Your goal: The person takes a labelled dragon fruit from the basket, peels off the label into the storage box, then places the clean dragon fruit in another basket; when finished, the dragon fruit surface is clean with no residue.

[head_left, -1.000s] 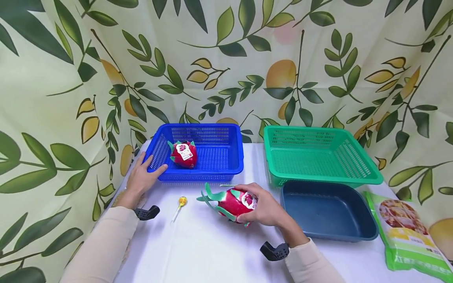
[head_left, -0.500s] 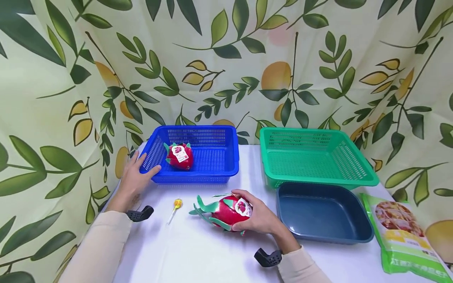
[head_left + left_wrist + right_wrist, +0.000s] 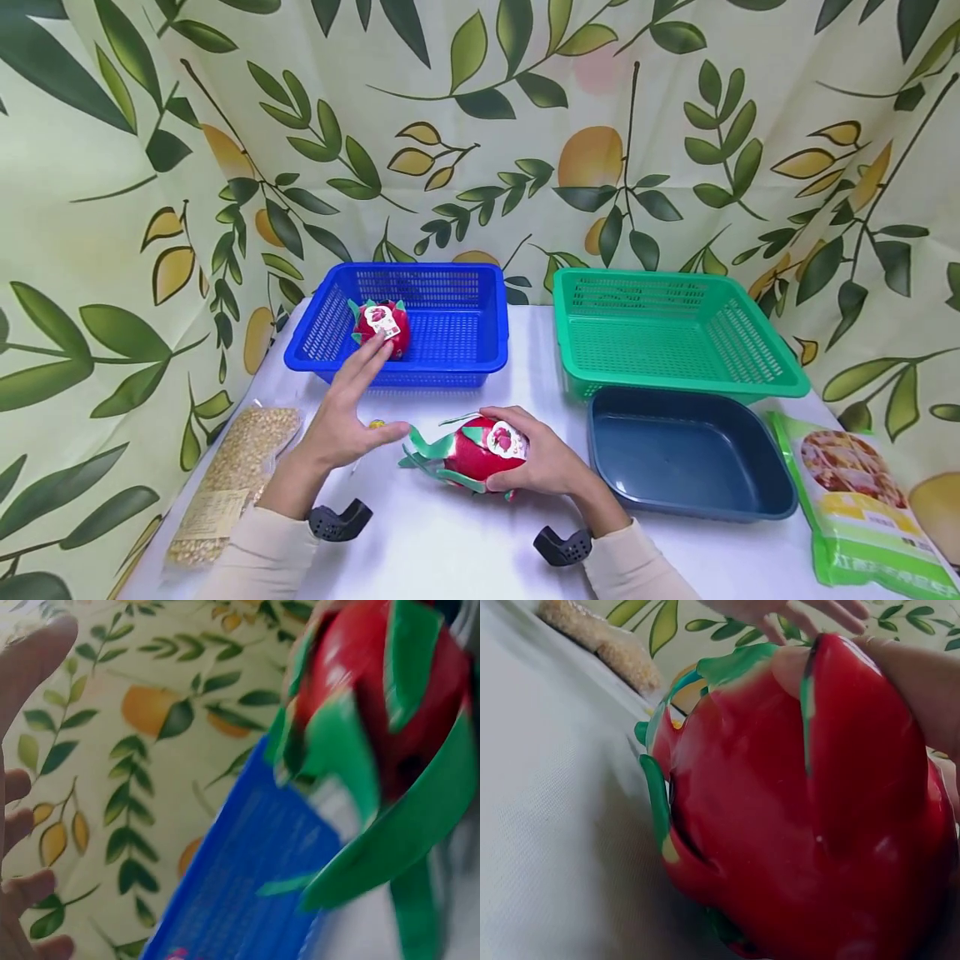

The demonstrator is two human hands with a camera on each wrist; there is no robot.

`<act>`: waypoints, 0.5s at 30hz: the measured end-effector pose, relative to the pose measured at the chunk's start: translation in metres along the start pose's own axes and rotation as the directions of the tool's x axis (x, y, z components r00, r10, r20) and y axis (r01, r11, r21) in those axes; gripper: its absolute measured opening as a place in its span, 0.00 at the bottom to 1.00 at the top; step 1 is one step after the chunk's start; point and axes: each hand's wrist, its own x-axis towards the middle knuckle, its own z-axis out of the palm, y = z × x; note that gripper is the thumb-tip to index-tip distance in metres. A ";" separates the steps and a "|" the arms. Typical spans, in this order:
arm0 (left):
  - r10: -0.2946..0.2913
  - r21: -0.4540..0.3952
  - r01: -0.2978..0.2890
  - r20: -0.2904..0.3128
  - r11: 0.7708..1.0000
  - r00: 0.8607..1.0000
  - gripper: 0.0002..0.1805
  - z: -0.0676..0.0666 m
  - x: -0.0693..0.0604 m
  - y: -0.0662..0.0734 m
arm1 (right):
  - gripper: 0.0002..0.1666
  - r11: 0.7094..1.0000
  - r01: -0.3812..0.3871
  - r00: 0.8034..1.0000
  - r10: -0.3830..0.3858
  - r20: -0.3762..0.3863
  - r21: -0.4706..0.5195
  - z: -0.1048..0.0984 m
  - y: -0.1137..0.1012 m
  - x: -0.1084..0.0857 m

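A: State the condition of the right hand.

B: The right hand point(image 3: 543, 454) grips the leafy dragon fruit point(image 3: 468, 454) by its label end. This grip is unchanged from half a second ago.

A: Location of the fruit?

B: In front of the gap between the blue basket point(image 3: 465, 367) and the green basket point(image 3: 645, 333), its leaves toward the left hand point(image 3: 339, 425). Its position is nearly the same as before.

A: What has changed?

B: The left hand. Earlier it rested on the front left corner of the blue basket; now it is off that corner, fingers extended, thumb near the leaf tips. It holds nothing. In the head view it partly covers the lollipop point(image 3: 377, 424).

A: Other differences?

B: The bag of kernels point(image 3: 247, 450), previously mostly hidden by the left arm, is now largely exposed. The second dragon fruit point(image 3: 366, 320) remains inside the blue basket.
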 end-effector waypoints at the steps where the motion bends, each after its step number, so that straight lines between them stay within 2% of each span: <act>1: 0.001 -0.019 0.000 0.029 1.000 1.000 0.54 0.005 -0.001 0.003 | 0.50 1.000 -0.003 1.000 0.003 -0.002 -0.003 0.000 0.000 0.000; 4: -0.002 -0.070 0.011 0.118 0.997 0.993 0.57 0.017 -0.005 0.011 | 0.50 1.000 0.000 1.000 0.000 -0.004 -0.015 0.001 0.000 0.000; 8: -0.010 -0.101 0.033 0.218 0.994 0.976 0.62 0.034 -0.009 0.018 | 0.51 0.999 0.026 1.000 -0.026 -0.004 -0.025 0.002 0.000 0.000; 15: -0.049 -0.130 0.097 0.327 0.987 0.944 0.68 0.067 -0.010 0.031 | 0.50 0.996 0.087 0.996 -0.088 -0.015 -0.034 0.001 0.001 0.001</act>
